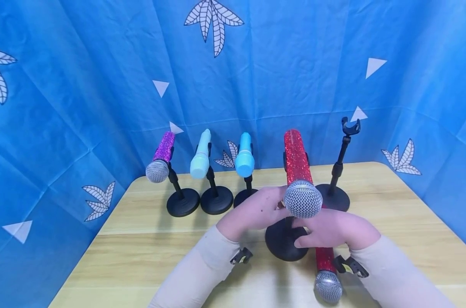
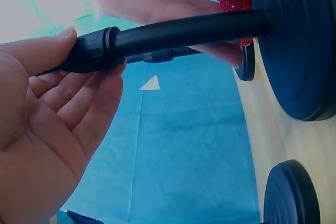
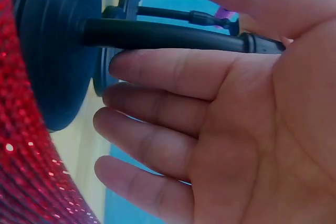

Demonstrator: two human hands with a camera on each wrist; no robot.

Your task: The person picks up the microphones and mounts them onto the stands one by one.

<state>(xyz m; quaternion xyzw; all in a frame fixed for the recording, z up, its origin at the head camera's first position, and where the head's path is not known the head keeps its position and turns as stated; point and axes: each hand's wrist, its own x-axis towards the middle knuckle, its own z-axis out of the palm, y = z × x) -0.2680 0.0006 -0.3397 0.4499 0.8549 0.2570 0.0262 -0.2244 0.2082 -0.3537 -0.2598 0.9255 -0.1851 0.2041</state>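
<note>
A red glittery microphone (image 1: pixel 296 160) with a silver mesh head rests in the clip of a black microphone stand (image 1: pixel 283 246). My left hand (image 1: pixel 260 208) pinches the ridged collar (image 2: pixel 89 50) on that stand's pole between thumb and fingers. On the other side of the pole is my right hand (image 1: pixel 330 227), its fingers (image 3: pixel 157 135) extended and holding nothing. Its index finger runs along the pole (image 3: pixel 157 34); whether they touch I cannot tell. Below the right hand, a second red glittery microphone (image 1: pixel 325 260) lies on the table, partly covered by that hand.
A purple microphone (image 1: pixel 164 147), a pale mint one (image 1: pixel 200 160) and a blue one (image 1: pixel 244 159) sit on black stands at the back left. Behind my right hand stands a black stand with a bare clip (image 1: pixel 350 127). Blue curtain (image 1: pixel 310 85) surrounds the wooden table (image 1: pixel 140 252).
</note>
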